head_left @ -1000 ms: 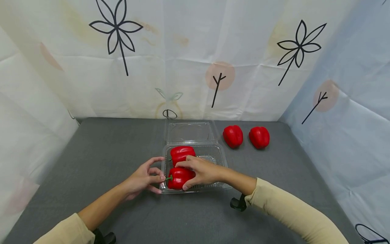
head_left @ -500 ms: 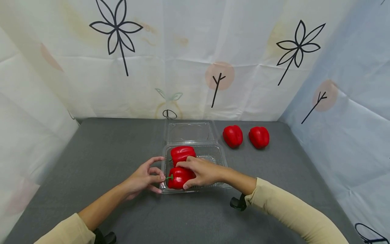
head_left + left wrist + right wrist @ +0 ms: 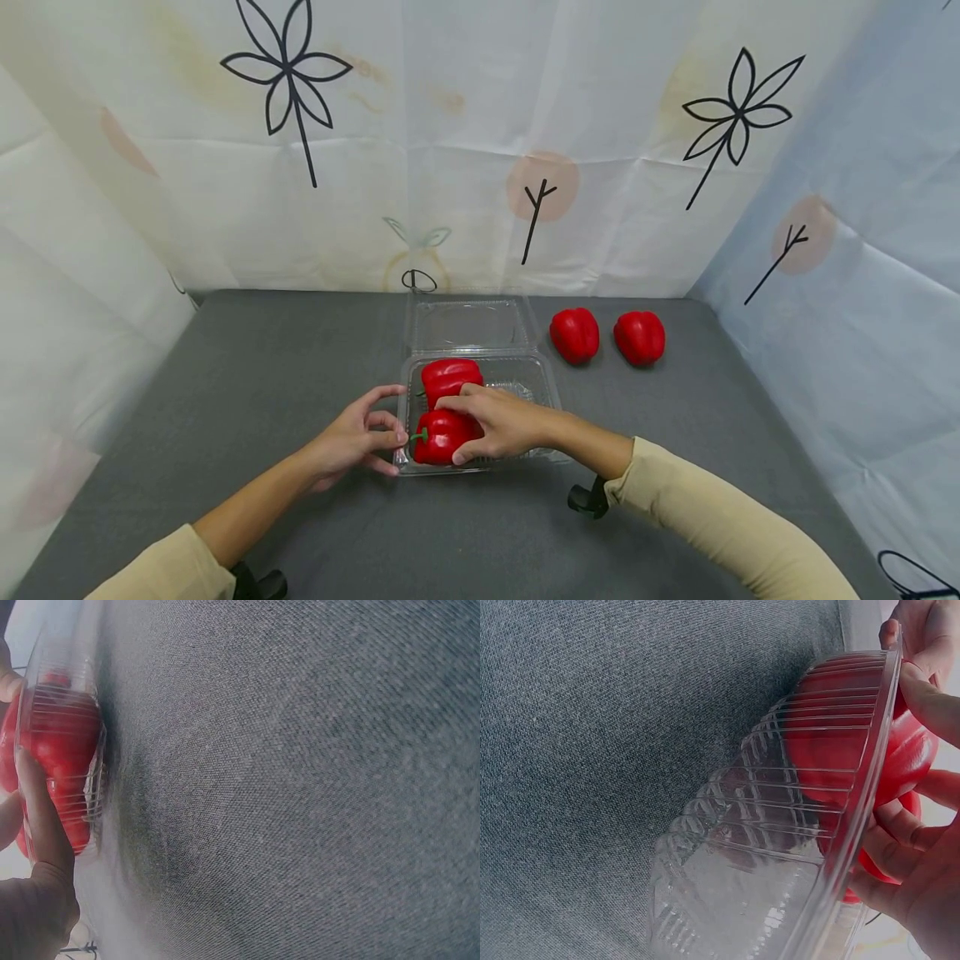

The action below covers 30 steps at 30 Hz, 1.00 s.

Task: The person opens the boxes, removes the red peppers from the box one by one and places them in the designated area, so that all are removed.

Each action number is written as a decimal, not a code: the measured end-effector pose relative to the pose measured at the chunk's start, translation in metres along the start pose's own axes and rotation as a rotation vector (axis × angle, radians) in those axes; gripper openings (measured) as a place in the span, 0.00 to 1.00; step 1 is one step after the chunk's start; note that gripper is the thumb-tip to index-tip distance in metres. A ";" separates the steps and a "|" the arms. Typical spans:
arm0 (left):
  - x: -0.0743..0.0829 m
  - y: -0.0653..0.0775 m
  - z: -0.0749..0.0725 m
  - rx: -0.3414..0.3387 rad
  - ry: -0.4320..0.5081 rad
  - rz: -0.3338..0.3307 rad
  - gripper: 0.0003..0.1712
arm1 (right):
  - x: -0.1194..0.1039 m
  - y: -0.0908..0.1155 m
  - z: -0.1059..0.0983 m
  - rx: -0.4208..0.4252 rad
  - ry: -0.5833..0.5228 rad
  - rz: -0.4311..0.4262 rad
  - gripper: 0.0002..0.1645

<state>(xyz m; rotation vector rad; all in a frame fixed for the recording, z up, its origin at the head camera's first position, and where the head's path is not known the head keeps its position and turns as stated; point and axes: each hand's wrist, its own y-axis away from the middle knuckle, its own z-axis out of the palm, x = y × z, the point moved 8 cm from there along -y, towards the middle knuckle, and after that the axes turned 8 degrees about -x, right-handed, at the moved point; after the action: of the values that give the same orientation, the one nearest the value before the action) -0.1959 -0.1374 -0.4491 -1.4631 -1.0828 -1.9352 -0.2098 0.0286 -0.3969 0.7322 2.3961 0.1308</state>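
Near the table's middle lies a clear plastic clamshell container, its lid folded back. Inside its left half, a red bell pepper sits at the front, its green stem pointing left; another red bell pepper lies just behind. My right hand grips the front pepper, thumb at its near side and fingers between the two peppers. My left hand holds the container's left edge, fingers spread along the rim; in the left wrist view one finger lies against the ribbed outer wall.
Two more red bell peppers, one nearer and one farther right, rest behind and right of the container. A grey cloth covers the table. Patterned white curtains stand at the back and both sides.
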 end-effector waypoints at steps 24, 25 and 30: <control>0.000 0.000 -0.001 0.015 -0.008 -0.005 0.45 | 0.009 0.006 -0.009 -0.006 -0.219 -0.039 0.42; 0.000 0.000 -0.001 0.016 -0.006 -0.005 0.45 | 0.009 0.006 -0.010 -0.006 -0.239 -0.045 0.42; 0.001 0.000 -0.001 0.012 -0.001 0.003 0.45 | 0.010 0.010 -0.014 -0.015 -0.292 -0.072 0.41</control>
<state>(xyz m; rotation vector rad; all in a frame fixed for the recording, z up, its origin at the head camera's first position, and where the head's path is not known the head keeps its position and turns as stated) -0.1968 -0.1385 -0.4485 -1.4591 -1.0903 -1.9223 -0.2200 0.0433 -0.3884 0.6114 2.1364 0.0107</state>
